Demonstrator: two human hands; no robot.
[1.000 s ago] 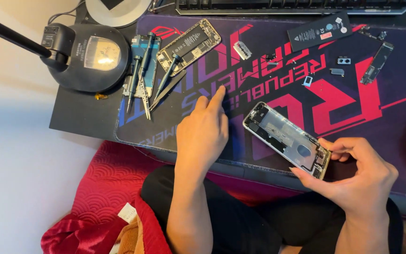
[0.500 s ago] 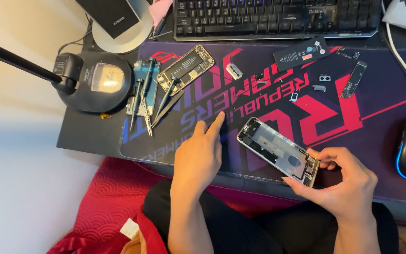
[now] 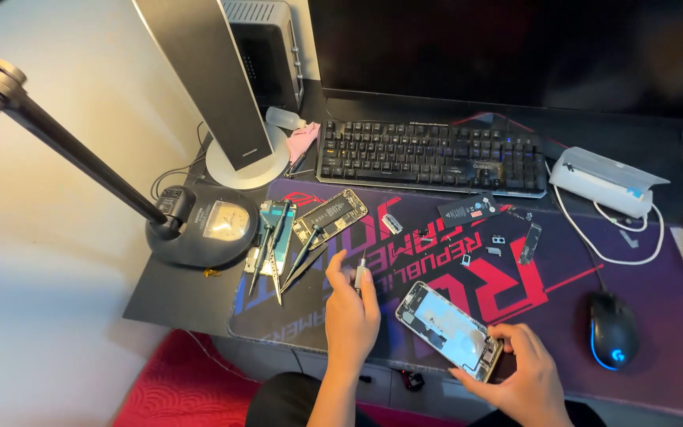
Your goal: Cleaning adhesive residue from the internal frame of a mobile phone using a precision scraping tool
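My right hand (image 3: 525, 377) grips the lower right end of an opened phone shell (image 3: 447, 330), its bare inside facing up, lying on the dark desk mat (image 3: 658, 379). My left hand (image 3: 350, 310) rests on the mat just left of the shell, fingers curled around a thin screwdriver (image 3: 360, 272) that sticks up past the fingertips. Beyond the left hand lie a removed phone board with battery (image 3: 328, 217) and several tweezers and drivers (image 3: 278, 249).
A black keyboard (image 3: 432, 156) and dark monitor stand at the back. A lamp base (image 3: 207, 229) with a long arm is at left, a mouse (image 3: 612, 330) at right, a white case with cable (image 3: 606, 180) far right. Small parts (image 3: 507, 241) dot the mat.
The view has tilted up, revealing the keyboard and monitor. My left hand now holds a thin screwdriver where its fingers lay flat before. The right hand still holds the shell.
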